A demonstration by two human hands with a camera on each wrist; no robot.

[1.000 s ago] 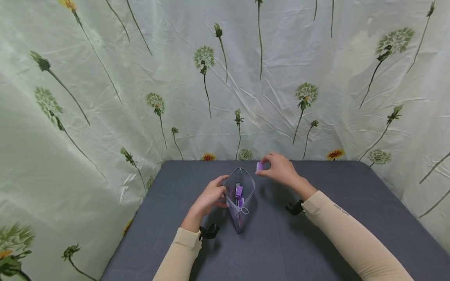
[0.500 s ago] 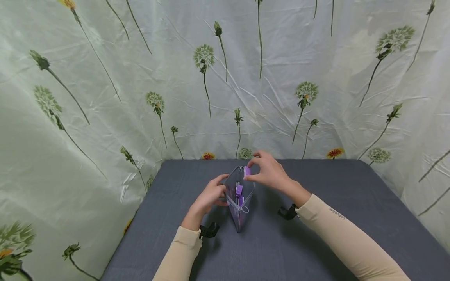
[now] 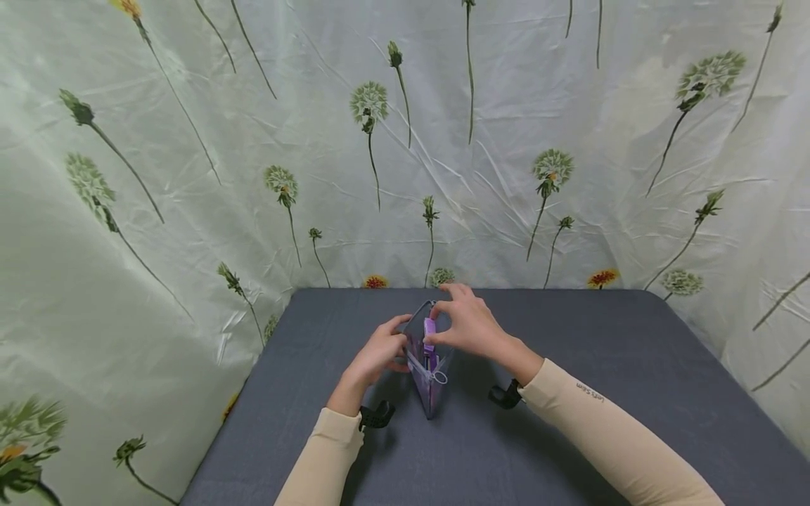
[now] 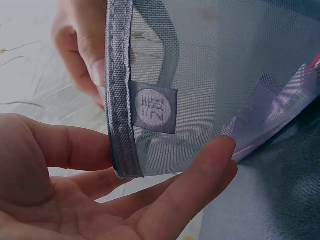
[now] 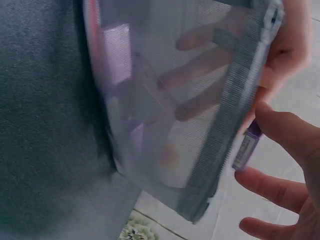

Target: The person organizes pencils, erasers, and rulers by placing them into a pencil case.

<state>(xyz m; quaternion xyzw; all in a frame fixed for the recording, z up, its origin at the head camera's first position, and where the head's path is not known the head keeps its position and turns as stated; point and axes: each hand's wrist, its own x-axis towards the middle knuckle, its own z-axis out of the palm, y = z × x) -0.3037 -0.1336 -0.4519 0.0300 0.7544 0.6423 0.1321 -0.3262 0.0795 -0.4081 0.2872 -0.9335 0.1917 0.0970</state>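
Observation:
A grey mesh zip pouch [image 3: 428, 402] stands with its mouth spread wide near the middle of the table. My left hand [image 3: 380, 353] holds its left rim; in the left wrist view the thumb and fingers lie on either side of the zip edge [image 4: 120, 100], beside a square cloth label [image 4: 154, 108]. Between thumb and fingertips, my right hand [image 3: 471, 327] pinches a small purple block [image 5: 247, 147] with a printed label, at the pouch's opening. Through the mesh, other purple pieces [image 5: 118, 55] show inside; their kind is unclear.
The dark grey table [image 3: 569, 393] extends on both sides of the pouch. Behind it and at the left hangs a pale curtain [image 3: 481, 176] printed with dandelions. A ring pull [image 3: 440, 377] hangs at the pouch's near zip end.
My right hand has moved left and slightly down with the purple block, from right of the pouch to its opening. My left hand has stayed on the rim.

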